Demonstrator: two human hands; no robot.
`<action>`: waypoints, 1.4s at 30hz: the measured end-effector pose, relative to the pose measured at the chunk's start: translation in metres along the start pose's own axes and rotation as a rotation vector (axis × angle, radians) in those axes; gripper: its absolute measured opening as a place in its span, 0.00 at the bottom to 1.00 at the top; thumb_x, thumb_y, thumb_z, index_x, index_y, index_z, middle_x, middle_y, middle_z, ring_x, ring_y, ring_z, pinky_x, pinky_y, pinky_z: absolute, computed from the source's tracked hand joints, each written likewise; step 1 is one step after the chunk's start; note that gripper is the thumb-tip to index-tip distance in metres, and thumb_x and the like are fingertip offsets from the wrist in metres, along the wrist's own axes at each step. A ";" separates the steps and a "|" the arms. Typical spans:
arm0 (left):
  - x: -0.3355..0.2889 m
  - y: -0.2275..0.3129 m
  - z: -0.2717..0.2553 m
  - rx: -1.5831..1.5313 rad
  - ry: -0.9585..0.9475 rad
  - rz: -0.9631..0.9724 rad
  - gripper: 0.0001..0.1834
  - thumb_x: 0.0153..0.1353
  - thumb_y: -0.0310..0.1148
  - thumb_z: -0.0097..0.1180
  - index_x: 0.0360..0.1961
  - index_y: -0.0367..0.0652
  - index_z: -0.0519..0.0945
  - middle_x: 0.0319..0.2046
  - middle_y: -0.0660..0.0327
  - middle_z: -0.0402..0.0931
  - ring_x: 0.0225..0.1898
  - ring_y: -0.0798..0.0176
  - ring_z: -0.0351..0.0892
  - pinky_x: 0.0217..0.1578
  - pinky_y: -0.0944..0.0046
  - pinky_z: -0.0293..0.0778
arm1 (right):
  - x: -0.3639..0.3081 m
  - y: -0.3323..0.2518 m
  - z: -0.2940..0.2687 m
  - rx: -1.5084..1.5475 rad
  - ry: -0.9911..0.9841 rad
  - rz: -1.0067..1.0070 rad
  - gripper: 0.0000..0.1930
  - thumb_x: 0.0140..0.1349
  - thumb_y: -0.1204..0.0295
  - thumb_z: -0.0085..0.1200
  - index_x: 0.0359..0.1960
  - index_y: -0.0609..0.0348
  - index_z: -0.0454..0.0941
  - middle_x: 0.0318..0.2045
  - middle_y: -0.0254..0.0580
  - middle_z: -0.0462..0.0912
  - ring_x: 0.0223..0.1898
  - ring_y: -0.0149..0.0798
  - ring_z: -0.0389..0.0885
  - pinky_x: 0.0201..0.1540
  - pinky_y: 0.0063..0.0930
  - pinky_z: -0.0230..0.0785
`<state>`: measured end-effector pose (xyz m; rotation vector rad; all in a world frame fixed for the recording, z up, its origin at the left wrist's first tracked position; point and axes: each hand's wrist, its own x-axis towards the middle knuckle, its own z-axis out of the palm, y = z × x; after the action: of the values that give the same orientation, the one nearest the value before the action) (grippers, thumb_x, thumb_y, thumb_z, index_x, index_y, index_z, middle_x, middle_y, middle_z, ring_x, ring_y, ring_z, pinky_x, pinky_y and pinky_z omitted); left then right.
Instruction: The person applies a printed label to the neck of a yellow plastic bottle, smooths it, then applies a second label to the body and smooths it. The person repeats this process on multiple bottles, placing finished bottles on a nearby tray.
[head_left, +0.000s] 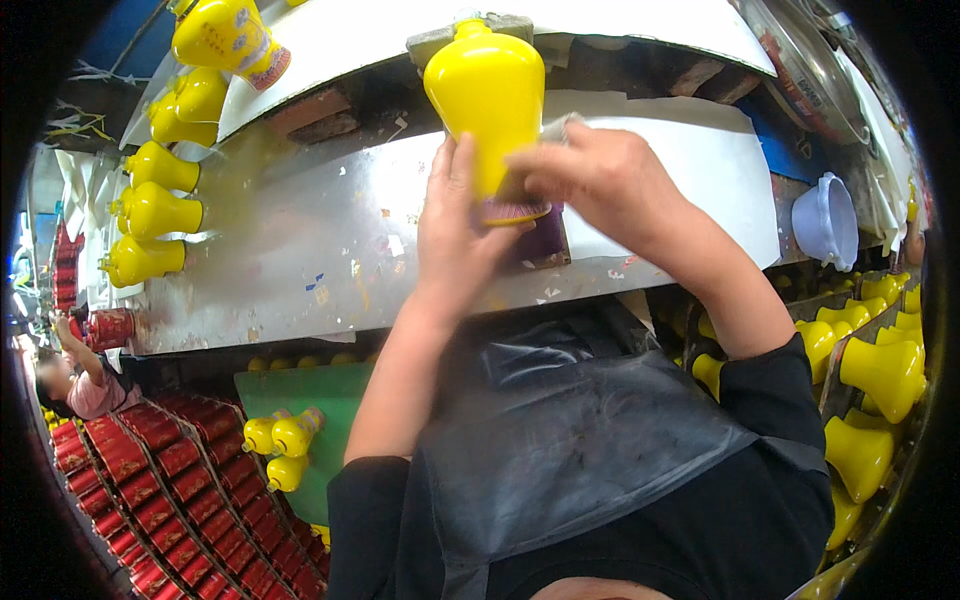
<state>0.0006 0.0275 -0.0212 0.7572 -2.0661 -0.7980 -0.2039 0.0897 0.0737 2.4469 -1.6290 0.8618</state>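
Note:
A glossy yellow vase [485, 85] lies over the workbench with its narrow neck pointing away from me and its patterned foot toward me. My left hand [452, 215] supports it from the left, fingers laid along its side and thumb near the foot. My right hand [605, 175] is closed at the right side of the vase near the foot, its fingertips smeared by motion. Something dark and greyish shows at those fingers, too blurred to name. Beneath the foot, a purple block-like thing [545, 240] is partly hidden by the vase and my hands.
White paper [690, 175] covers the metal bench [260, 230] on the right. Several yellow vases [160, 210] line its left end. A pale purple bucket [825, 220] stands at right. Racks hold yellow vases [880, 375] and red containers [190, 480]. Another person [95, 385] is far left.

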 end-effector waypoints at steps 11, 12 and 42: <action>0.006 0.007 -0.002 0.036 -0.075 -0.103 0.57 0.59 0.30 0.74 0.81 0.42 0.46 0.66 0.45 0.70 0.56 0.54 0.83 0.55 0.56 0.81 | -0.011 0.009 0.016 0.005 0.142 0.256 0.14 0.61 0.73 0.66 0.49 0.51 0.83 0.31 0.45 0.84 0.29 0.44 0.85 0.31 0.33 0.79; 0.007 0.007 -0.003 -0.082 -0.080 -0.187 0.57 0.58 0.30 0.74 0.80 0.41 0.48 0.66 0.44 0.69 0.60 0.50 0.80 0.58 0.55 0.79 | -0.012 0.009 0.015 0.055 0.192 0.250 0.14 0.61 0.73 0.66 0.50 0.51 0.83 0.31 0.45 0.84 0.30 0.44 0.86 0.31 0.33 0.79; 0.001 0.043 -0.018 -1.291 0.056 -0.482 0.48 0.65 0.48 0.63 0.80 0.50 0.51 0.70 0.58 0.66 0.66 0.55 0.74 0.64 0.48 0.76 | 0.004 0.000 0.032 0.479 0.465 0.404 0.15 0.64 0.75 0.66 0.53 0.60 0.84 0.43 0.46 0.89 0.41 0.38 0.89 0.45 0.28 0.82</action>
<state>0.0046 0.0484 0.0208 0.4658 -0.9078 -2.0102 -0.1893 0.0753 0.0484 1.9246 -1.9081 1.9040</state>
